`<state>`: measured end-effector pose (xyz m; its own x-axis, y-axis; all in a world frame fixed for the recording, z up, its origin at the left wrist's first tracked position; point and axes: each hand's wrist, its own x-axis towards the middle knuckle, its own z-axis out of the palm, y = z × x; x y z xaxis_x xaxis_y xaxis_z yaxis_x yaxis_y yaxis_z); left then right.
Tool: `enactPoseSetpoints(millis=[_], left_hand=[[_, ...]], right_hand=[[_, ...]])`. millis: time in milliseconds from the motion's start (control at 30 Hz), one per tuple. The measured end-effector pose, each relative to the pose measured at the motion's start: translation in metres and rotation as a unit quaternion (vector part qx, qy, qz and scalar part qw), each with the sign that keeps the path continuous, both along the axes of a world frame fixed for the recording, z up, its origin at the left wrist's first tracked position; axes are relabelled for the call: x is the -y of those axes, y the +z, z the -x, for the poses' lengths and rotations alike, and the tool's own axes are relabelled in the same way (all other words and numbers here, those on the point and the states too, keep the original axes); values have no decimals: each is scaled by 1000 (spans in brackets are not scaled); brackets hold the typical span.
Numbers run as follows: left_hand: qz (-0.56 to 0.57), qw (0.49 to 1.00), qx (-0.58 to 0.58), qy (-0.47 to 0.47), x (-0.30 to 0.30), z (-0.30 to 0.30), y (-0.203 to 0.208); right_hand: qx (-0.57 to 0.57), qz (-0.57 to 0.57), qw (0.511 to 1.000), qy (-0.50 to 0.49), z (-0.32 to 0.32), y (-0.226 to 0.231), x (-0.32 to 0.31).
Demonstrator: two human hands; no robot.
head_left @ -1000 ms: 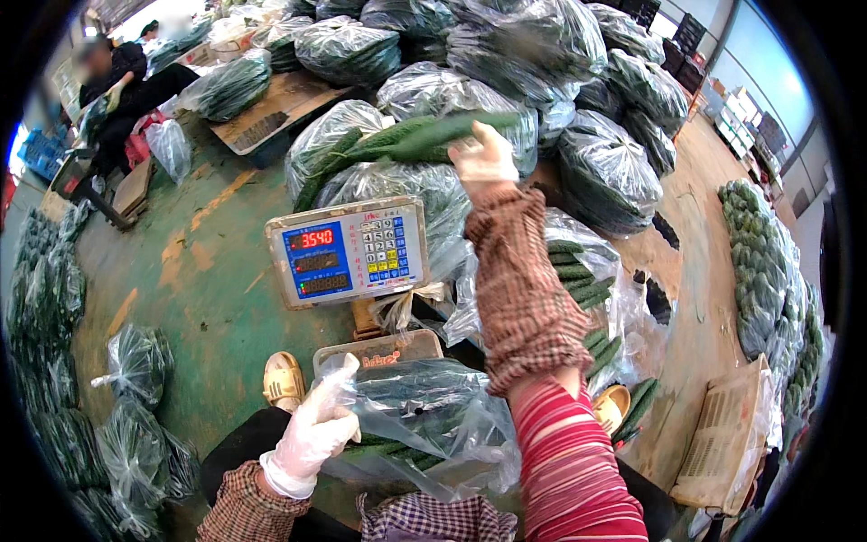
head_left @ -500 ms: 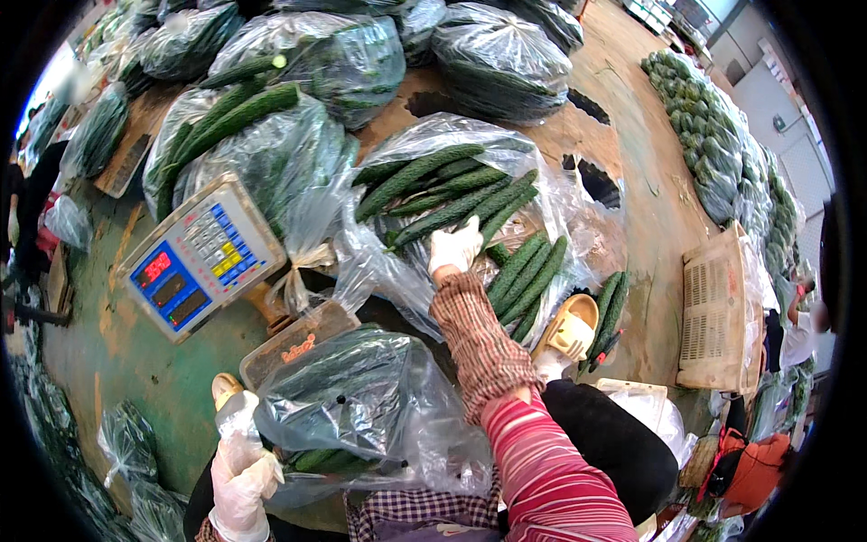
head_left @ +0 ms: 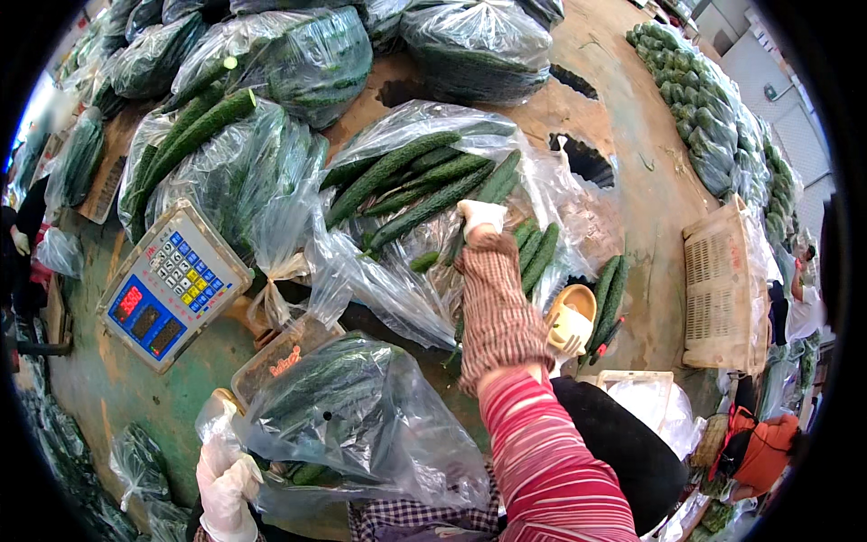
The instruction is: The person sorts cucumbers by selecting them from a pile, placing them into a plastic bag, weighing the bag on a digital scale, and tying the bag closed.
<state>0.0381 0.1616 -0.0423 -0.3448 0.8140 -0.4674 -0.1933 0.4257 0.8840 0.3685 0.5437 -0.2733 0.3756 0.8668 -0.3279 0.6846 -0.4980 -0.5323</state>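
Note:
My right hand (head_left: 481, 218), in a white glove, reaches over an opened clear bag (head_left: 366, 287) and is closed around a dark green cucumber (head_left: 499, 178). More long cucumbers (head_left: 424, 212) lie side by side to its left in that bag, and several (head_left: 538, 257) lie just to its right. Low on the left, my gloved left hand (head_left: 228, 483) grips the edge of another clear plastic bag (head_left: 397, 434), which holds cucumbers and rests on the scale's platform (head_left: 284, 354). The fingertips of both hands are partly hidden.
A scale display with keypad (head_left: 176, 285) stands at left. Tied bags of cucumbers (head_left: 271, 68) are heaped at the far side. Two loose cucumbers (head_left: 610, 303) lie beside my yellow slipper (head_left: 571, 321). A beige crate (head_left: 722, 289) and bagged round green produce (head_left: 686, 104) stand at right.
My right hand has shifted right relative to the bag, and a cucumber has moved with it. My left hand keeps its hold on the near bag. The whole view has shifted slightly.

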Motion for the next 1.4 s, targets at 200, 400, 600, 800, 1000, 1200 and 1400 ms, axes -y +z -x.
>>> enactPoseSetpoints(millis=[200,400,600,800,1000,1200,1400], left_hand=[[-71,997,17,0,11,13,0],[-69,998,0,-4,8,4,10],[-108,994,-12,11,14,10,-6],[-134,991,-11,-3,38,20,12],[-237,969,63,37,59,29,28],[-245,942,207,98,117,36,66],[-283,917,251,123,150,48,66]], right_hand=[[-782,-188,590,63,59,96,153],[-760,-128,602,209,69,129,226],[-701,-135,656,244,67,157,254],[-625,-227,702,256,80,170,271],[-669,-262,647,257,81,261,269],[-663,-137,510,531,174,297,317],[-457,3,554,696,205,196,332]])
